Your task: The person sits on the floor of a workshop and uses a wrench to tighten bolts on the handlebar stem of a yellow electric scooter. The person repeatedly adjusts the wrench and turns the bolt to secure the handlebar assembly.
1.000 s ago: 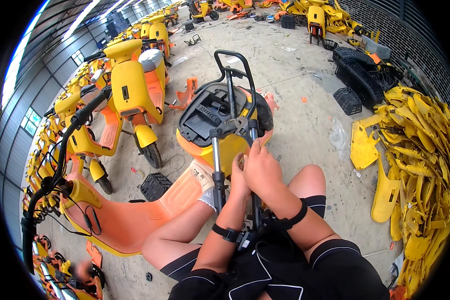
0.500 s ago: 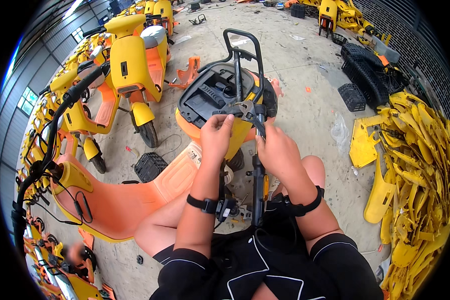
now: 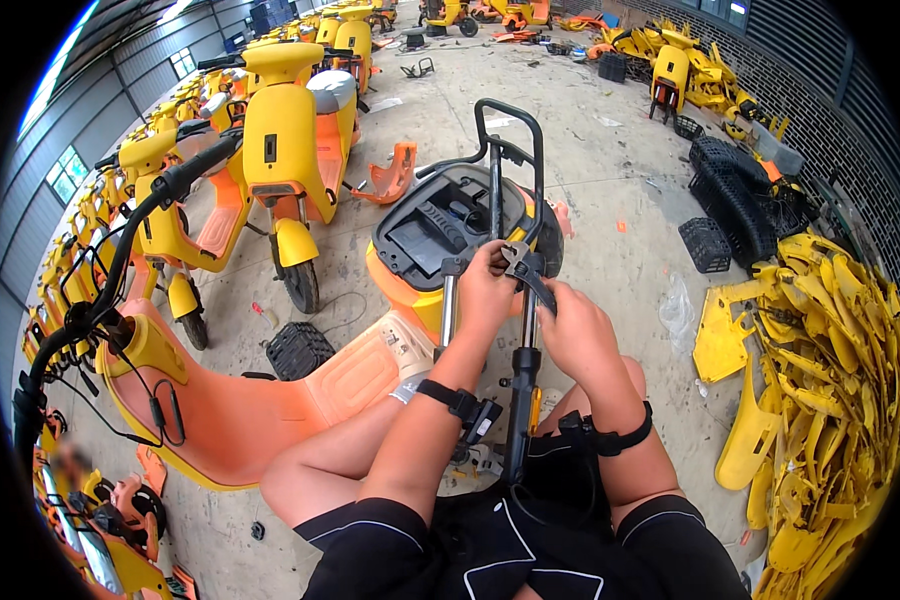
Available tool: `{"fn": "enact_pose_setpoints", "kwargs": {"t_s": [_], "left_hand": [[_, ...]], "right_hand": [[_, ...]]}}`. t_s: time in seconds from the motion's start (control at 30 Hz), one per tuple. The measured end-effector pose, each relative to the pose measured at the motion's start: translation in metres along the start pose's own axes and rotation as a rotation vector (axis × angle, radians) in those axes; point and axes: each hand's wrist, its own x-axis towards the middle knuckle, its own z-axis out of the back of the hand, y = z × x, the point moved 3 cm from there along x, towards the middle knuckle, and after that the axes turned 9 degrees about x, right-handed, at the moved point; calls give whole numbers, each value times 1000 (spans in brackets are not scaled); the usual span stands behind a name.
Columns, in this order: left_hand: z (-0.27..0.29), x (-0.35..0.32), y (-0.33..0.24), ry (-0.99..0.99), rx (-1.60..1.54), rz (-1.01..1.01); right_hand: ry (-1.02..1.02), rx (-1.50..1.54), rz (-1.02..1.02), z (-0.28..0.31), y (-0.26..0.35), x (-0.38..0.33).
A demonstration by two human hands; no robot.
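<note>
A front fork (image 3: 521, 385) with silver upper tubes and black lower legs stands in front of me, its thin stem pointing away. My right hand (image 3: 578, 330) is wrapped round the handle of a dark adjustable wrench (image 3: 538, 286). The wrench's head lies at the right side of the fork's crown. My left hand (image 3: 486, 292) is closed beside that head, fingertips bent over the crown; whatever they pinch is hidden. Just beyond is the rear of a yellow and orange scooter (image 3: 395, 265) with an open black compartment (image 3: 432, 228) and a black rear rack (image 3: 542, 160).
Rows of yellow scooters (image 3: 280, 130) stand at the left. On the right lie a heap of yellow panels (image 3: 830, 400) and black baskets (image 3: 735, 190). Another black basket (image 3: 300, 350) and an orange part (image 3: 390, 175) rest on the concrete floor (image 3: 610, 220). Handlebars (image 3: 170, 185) rise at the left.
My left hand has moved right along the crown to the wrench's head. My right hand keeps its grip on the wrench. The whole view has shifted slightly.
</note>
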Motion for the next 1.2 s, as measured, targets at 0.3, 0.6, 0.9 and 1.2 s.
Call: {"fn": "enact_pose_setpoints", "kwargs": {"t_s": [0.3, 0.6, 0.9, 1.2], "left_hand": [[-8, -3, 7, -70, -100, -73], [-9, -1, 17, -53, -244, 38], [-13, -1, 10, 31, -359, 145], [-13, 1, 17, -8, -375, 102]], "right_hand": [[-34, 26, 73, -1, -9, -2], [-87, 196, 41, 23, 11, -3], [132, 146, 197, 54, -54, 48], [327, 53, 230, 71, -64, 82]]}}
